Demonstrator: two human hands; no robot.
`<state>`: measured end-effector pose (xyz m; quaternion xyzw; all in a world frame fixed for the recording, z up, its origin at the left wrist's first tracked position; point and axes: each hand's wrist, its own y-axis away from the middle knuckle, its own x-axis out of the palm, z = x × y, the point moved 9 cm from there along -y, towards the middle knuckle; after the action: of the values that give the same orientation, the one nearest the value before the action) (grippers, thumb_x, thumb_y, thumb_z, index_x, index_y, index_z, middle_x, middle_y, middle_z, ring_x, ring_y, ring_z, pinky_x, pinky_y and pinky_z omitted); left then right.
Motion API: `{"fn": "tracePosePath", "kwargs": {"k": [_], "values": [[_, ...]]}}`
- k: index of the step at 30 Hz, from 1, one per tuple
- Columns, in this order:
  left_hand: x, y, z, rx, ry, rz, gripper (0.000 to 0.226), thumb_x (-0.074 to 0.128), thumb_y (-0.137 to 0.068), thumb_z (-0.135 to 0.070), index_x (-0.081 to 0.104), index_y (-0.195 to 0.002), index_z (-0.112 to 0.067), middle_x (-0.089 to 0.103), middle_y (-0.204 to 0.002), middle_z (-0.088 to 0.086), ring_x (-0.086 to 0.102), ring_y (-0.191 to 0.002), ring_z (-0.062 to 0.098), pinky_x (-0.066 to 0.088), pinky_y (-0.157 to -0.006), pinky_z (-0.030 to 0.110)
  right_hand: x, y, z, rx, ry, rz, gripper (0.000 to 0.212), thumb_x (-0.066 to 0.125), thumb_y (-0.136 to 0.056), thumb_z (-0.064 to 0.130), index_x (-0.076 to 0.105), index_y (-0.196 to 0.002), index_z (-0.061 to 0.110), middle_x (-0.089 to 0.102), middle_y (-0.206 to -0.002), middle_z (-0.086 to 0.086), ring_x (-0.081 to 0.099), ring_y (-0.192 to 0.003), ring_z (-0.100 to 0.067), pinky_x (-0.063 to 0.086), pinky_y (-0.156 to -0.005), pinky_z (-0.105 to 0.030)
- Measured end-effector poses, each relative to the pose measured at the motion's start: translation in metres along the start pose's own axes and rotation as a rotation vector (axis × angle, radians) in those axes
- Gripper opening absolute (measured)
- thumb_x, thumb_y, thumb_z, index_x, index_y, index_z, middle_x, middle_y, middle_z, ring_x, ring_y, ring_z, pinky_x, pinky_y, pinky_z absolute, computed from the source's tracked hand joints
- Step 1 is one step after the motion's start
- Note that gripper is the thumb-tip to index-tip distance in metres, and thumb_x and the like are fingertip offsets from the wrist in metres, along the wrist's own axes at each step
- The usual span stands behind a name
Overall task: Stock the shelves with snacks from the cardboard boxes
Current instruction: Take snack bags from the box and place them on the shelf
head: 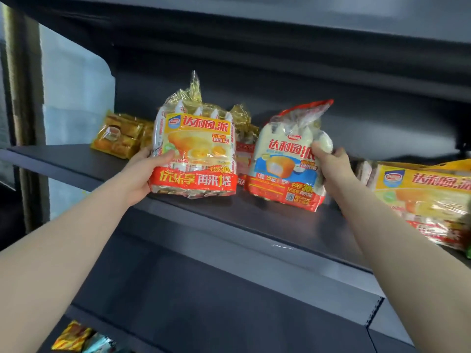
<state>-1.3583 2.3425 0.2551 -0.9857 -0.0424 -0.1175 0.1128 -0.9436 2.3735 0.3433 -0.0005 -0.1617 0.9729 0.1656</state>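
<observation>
Head view of a dark shelf point(254, 220) during stocking. The left grip point(142, 174) is clamped on the lower left edge of a yellow pack point(193, 149) of snack cakes, with the thumb laid across the front and the fingers hidden behind. This pack is held upright at the front of the shelf; whether its base touches the board cannot be told. The right grip point(334, 166) is closed round the right edge of a white-and-blue pack point(285, 161), which is tilted slightly to the left and set just beside the yellow pack, its red lower band low against the shelf. A further red-banded pack point(244, 159) is partly seen between and behind the two. A golden pack point(117, 135) lies towards the back at the left end, and a large yellow pack point(420, 197) lies flat at the right end. Bright packets point(74, 336) are visible on a lower level at bottom left. Both forearms are extended upward towards the shelf.
</observation>
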Motion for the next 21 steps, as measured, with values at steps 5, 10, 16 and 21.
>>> {"fn": "tracePosePath", "kwargs": {"k": [5, 10, 16, 21], "values": [[-0.014, -0.021, 0.006, -0.023, 0.013, 0.01, 0.067, 0.076, -0.076, -0.031, 0.05, -0.137, -0.022, 0.073, -0.115, 0.004, 0.072, -0.102, 0.023, 0.057, -0.084, 0.043, 0.082, -0.017, -0.022, -0.021, -0.007, 0.1, 0.056, 0.071, -0.093, 0.023, 0.039, -0.137, 0.01, 0.065, -0.117, -0.011, 0.072, -0.087, -0.021, 0.058, -0.059, -0.032], [-0.021, -0.035, 0.007, -0.036, 0.033, 0.014, 0.066, 0.076, -0.077, -0.031, 0.05, -0.137, -0.023, 0.072, -0.116, 0.004, 0.071, -0.103, 0.023, 0.057, -0.085, 0.045, 0.137, -0.044, -0.052, 0.005, -0.002, 0.178, 0.052, 0.068, -0.093, 0.007, 0.041, -0.138, 0.004, 0.063, -0.118, -0.015, 0.069, -0.078, -0.017, 0.055, -0.051, -0.024], [-0.014, -0.043, 0.009, -0.026, 0.049, 0.022, 0.066, 0.077, -0.074, -0.029, 0.051, -0.134, -0.023, 0.073, -0.115, 0.004, 0.072, -0.102, 0.024, 0.056, -0.087, 0.047, 0.152, -0.067, -0.045, -0.055, 0.251, 0.202, 0.061, 0.076, -0.088, 0.015, 0.04, -0.137, 0.01, 0.062, -0.112, -0.002, 0.066, -0.085, -0.014, 0.056, -0.058, -0.024], [0.006, -0.038, 0.013, -0.011, 0.042, 0.085, 0.063, 0.074, -0.077, -0.028, 0.051, -0.136, -0.025, 0.072, -0.118, 0.003, 0.071, -0.104, 0.023, 0.056, -0.085, 0.043, 0.135, -0.046, 0.004, -0.408, 0.708, 0.045, 0.072, 0.076, -0.078, 0.012, 0.041, -0.141, 0.018, 0.044, -0.134, -0.011, 0.052, -0.115, -0.025, 0.046, -0.101, -0.037]]}}
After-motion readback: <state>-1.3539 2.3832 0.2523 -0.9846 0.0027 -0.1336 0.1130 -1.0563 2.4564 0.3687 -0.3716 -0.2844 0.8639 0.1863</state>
